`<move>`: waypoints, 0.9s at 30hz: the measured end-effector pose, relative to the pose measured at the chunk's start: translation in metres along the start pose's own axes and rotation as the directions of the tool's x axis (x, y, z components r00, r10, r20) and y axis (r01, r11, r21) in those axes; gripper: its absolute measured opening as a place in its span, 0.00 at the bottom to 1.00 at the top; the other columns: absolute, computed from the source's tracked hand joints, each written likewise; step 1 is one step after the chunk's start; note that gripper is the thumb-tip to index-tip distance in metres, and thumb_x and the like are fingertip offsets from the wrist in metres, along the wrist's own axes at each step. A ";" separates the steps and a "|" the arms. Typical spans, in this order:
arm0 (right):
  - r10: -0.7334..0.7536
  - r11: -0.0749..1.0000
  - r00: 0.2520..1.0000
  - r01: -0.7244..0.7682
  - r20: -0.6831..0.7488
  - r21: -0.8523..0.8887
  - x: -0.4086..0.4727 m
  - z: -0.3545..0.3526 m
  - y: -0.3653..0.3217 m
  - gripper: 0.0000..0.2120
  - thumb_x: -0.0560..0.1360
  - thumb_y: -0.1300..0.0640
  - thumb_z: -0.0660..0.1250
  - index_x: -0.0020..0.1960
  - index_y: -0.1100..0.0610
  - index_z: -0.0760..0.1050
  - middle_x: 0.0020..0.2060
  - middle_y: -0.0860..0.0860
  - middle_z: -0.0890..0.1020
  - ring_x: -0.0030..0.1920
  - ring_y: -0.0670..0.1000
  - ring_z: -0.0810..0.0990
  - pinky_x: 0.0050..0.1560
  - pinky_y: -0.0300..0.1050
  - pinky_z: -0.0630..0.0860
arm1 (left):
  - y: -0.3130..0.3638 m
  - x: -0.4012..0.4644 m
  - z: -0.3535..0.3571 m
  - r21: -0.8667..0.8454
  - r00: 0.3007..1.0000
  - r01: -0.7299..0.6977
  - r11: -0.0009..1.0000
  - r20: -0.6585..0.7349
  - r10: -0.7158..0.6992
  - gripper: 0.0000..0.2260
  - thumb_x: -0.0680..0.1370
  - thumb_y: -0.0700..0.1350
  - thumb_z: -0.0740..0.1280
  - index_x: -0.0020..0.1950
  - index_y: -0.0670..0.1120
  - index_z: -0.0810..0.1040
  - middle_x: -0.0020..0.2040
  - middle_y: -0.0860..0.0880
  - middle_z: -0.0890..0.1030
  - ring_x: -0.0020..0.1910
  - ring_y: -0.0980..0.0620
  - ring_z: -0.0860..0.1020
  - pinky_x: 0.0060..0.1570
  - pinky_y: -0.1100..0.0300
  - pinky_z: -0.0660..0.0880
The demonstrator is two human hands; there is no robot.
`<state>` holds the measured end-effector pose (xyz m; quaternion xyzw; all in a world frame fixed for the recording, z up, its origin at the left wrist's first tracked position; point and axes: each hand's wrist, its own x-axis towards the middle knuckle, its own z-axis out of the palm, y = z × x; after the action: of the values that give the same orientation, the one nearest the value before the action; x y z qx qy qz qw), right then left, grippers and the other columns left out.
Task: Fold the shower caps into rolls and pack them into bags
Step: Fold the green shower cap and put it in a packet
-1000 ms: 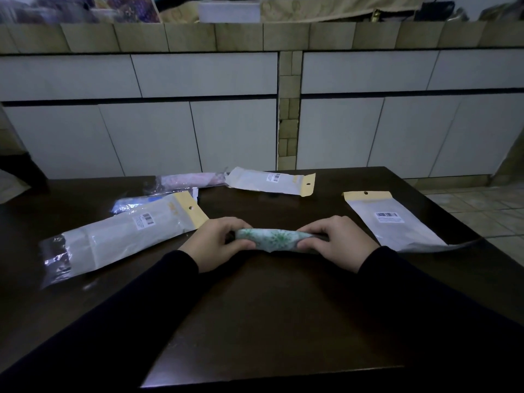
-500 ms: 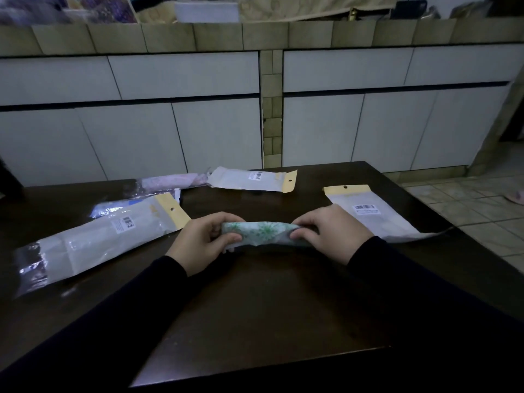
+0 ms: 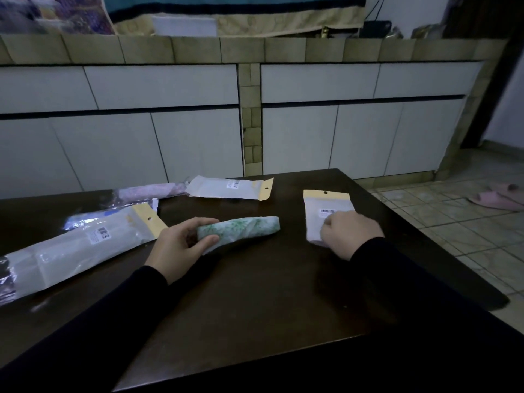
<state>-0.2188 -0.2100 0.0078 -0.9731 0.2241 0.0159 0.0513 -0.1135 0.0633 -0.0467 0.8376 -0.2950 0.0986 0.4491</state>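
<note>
Head view: left hand (image 3: 177, 245) fingers grip roll (image 3: 241, 229) lying left-right; right hand's (image 3: 350, 234) unclear.

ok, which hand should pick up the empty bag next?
Right. The right hand is already on the empty bag beside the roll, while the left hand grips the rolled shower cap, so it is occupied.

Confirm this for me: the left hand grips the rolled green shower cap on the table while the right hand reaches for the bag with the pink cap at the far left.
Not quite. The head view shows the left hand gripping the rolled green shower cap on the table, but the right hand is on the empty bag at the right, not the pink-cap bag far left.
</note>
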 end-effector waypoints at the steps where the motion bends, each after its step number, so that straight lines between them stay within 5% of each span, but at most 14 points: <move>1: -0.054 0.997 0.998 0.052 0.037 0.062 -0.003 -0.001 -0.006 0.15 0.80 0.54 0.56 0.62 0.55 0.75 0.53 0.53 0.78 0.50 0.51 0.76 0.55 0.45 0.72 | 0.000 0.000 -0.001 0.010 1.000 0.006 1.000 -0.005 -0.006 0.14 0.72 0.47 0.72 0.51 0.65 0.76 0.48 0.57 0.82 0.45 0.62 0.80 0.44 0.73 0.74; 5: -0.164 0.947 0.976 0.116 0.141 0.301 -0.007 0.001 -0.020 0.13 0.77 0.59 0.64 0.60 0.50 0.78 0.62 0.50 0.76 0.58 0.48 0.74 0.59 0.42 0.72 | -0.003 0.001 -0.010 0.037 0.999 0.048 0.998 -0.002 -0.048 0.13 0.73 0.48 0.72 0.52 0.64 0.75 0.50 0.55 0.82 0.49 0.58 0.80 0.50 0.62 0.78; 8: -0.178 0.951 0.971 0.129 0.159 0.281 -0.002 0.007 -0.024 0.13 0.75 0.54 0.68 0.59 0.47 0.78 0.64 0.48 0.75 0.60 0.47 0.73 0.59 0.42 0.72 | 0.000 0.002 -0.018 0.032 0.998 0.063 0.997 -0.030 -0.062 0.13 0.73 0.47 0.71 0.51 0.64 0.75 0.49 0.55 0.82 0.49 0.59 0.80 0.46 0.66 0.76; 10: -0.192 0.968 0.974 0.167 0.122 0.186 0.002 0.011 -0.028 0.13 0.75 0.49 0.68 0.59 0.44 0.78 0.63 0.47 0.76 0.61 0.48 0.73 0.63 0.45 0.70 | 0.004 0.004 -0.025 0.011 0.995 0.076 0.997 -0.070 -0.075 0.12 0.73 0.45 0.72 0.51 0.61 0.76 0.44 0.58 0.81 0.43 0.64 0.80 0.40 0.73 0.73; 14: -0.273 0.949 0.961 0.263 0.039 0.172 0.002 0.013 -0.041 0.19 0.74 0.41 0.67 0.61 0.47 0.77 0.57 0.46 0.80 0.55 0.46 0.77 0.53 0.40 0.74 | 0.012 0.008 -0.039 -0.163 0.993 0.108 0.981 -0.024 -0.114 0.10 0.74 0.39 0.70 0.54 0.48 0.79 0.26 0.58 0.79 0.26 0.64 0.76 0.29 0.74 0.69; 18: -0.355 0.915 0.932 0.331 0.072 0.229 0.001 0.016 -0.055 0.21 0.75 0.44 0.66 0.66 0.48 0.74 0.59 0.47 0.79 0.56 0.46 0.77 0.54 0.39 0.73 | 0.010 0.010 -0.053 -0.440 0.968 0.251 0.862 0.130 -0.215 0.15 0.72 0.40 0.71 0.58 0.42 0.79 0.37 0.50 0.84 0.30 0.58 0.76 0.28 0.70 0.71; 22: -0.342 0.908 0.936 0.306 0.084 0.287 0.004 0.017 -0.059 0.19 0.74 0.47 0.69 0.63 0.52 0.76 0.55 0.49 0.81 0.50 0.46 0.77 0.48 0.37 0.75 | 0.004 0.010 -0.062 -0.366 0.930 0.341 0.866 0.264 -0.255 0.18 0.67 0.48 0.77 0.55 0.48 0.81 0.32 0.42 0.75 0.28 0.52 0.70 0.27 0.68 0.67; 27: -0.272 0.909 0.961 0.272 -0.046 0.317 0.007 0.025 -0.062 0.10 0.75 0.49 0.68 0.51 0.54 0.81 0.46 0.50 0.82 0.45 0.46 0.78 0.46 0.38 0.76 | 0.008 0.010 -0.076 -0.232 0.878 0.396 0.889 0.379 -0.292 0.25 0.56 0.58 0.79 0.51 0.53 0.83 0.34 0.45 0.81 0.29 0.53 0.72 0.27 0.68 0.69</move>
<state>-0.1851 -0.1547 -0.0118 -0.9735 0.0860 -0.0282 0.2101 -0.1026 0.1173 0.0065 0.8025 -0.2228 -0.1731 0.5257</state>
